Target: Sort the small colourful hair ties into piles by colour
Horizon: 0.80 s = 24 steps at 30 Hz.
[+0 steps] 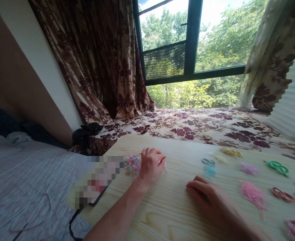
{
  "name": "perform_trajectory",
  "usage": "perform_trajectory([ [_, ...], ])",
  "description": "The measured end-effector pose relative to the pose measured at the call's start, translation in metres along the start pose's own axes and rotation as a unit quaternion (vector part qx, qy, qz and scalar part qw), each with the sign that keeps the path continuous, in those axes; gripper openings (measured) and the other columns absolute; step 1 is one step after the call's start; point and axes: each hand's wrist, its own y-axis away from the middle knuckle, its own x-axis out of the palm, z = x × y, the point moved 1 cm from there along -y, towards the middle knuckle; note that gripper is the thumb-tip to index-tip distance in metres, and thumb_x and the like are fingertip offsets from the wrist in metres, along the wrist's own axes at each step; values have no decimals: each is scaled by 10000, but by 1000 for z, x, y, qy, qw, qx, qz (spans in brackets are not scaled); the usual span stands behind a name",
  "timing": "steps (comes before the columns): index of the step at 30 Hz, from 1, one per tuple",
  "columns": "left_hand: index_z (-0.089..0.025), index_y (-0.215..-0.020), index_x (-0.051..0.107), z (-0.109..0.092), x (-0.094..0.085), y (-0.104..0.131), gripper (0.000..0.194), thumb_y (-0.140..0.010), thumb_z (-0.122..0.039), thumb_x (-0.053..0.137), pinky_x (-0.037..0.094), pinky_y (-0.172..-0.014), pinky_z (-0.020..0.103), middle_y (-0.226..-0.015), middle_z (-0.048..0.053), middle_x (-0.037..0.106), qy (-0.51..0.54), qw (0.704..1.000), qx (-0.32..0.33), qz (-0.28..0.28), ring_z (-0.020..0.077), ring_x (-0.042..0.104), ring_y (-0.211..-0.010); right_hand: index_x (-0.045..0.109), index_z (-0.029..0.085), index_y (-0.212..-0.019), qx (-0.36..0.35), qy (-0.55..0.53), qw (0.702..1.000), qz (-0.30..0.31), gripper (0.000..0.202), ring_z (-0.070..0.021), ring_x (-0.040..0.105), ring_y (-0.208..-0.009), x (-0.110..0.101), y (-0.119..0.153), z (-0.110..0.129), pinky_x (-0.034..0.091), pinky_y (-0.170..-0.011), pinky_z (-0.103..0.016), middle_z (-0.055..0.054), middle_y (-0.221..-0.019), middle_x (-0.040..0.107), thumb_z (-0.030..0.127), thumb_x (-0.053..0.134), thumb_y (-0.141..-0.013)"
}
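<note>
My left hand [151,164] is over the right side of a pile of small multicoloured hair ties [132,164], fingers curled down and fingertips out of sight. What they hold, if anything, I cannot make out. My right hand [205,190] is low over the wooden table [172,214], its fingers bent together and pointing left; their inner side is hidden. Beyond it lie a grey-blue hair tie [208,162] and a small turquoise heap [210,171]. To its right spreads a larger pink heap [254,194] of small bands.
Yellow [231,152], green [277,167] and red hair ties [283,194] lie at the right, with a lilac heap [248,169] among them. A blurred-out flat object [94,184] sits on the table's left edge. Behind are a flowered sill cover [187,125] and a window.
</note>
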Motion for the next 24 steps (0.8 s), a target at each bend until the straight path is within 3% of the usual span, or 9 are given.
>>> perform_trajectory([
  [10,-201,-747,696,-32,13,15,117,-775,-187,584,380,-843,344,-758,30,668,116,989,59,69,174,537,-844,666,228,-821,1,-14,1000,-13,320,-165,606,-667,3,0,-4,463,-583,-250,-49,-775,632,368,386,-889],
  [15,-180,-745,705,-41,13,19,104,-738,-177,601,425,-805,298,-733,33,672,202,975,2,97,169,560,-834,659,216,-925,40,-75,990,-110,302,-147,592,-610,4,-1,-10,492,-581,-253,-58,-842,652,407,436,-855],
  [20,-175,-778,715,-44,11,20,131,-722,-233,611,453,-783,253,-789,35,679,279,944,-101,141,153,598,-842,656,209,-936,100,-137,978,-126,323,-138,563,-522,-1,-1,0,474,-506,-246,-21,-681,651,457,499,-802],
  [24,-175,-773,719,-46,10,20,144,-718,-259,614,450,-804,254,-805,36,684,295,935,-124,154,155,602,-854,677,215,-844,105,-146,975,-133,328,-142,555,-514,-2,-1,7,451,-490,-247,-6,-619,643,494,523,-769],
])
